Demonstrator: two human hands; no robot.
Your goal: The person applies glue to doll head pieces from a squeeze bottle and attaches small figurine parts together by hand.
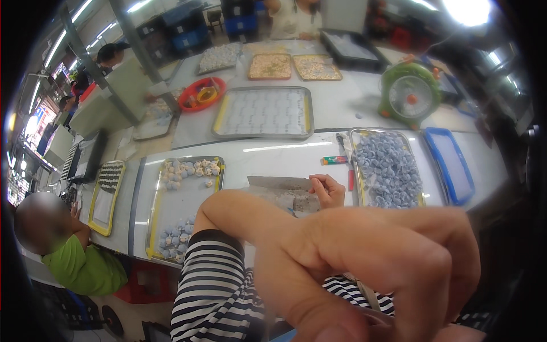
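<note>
My left hand (370, 256) is raised very close to the camera and fills the lower right of the view. Its fingers are curled over and the thumb is bent below; anything inside them is hidden. My right hand (327, 191) rests farther off over the table, its thumb and forefinger pinched together. Those fingertips meet the right end of a thin grey sheet (273, 183) with a stained surface below it. Whether they grip the sheet or a small piece is too small to tell.
Left stands a tray (188, 205) of small cream and blue-grey pieces; right, a tray (387, 168) heaped with blue-grey pieces. Beyond are a paper-lined tray (262, 114), a red basket (202, 97), a green fan (411, 94) and a blue tray (450, 165). A person in green (85, 265) sits left.
</note>
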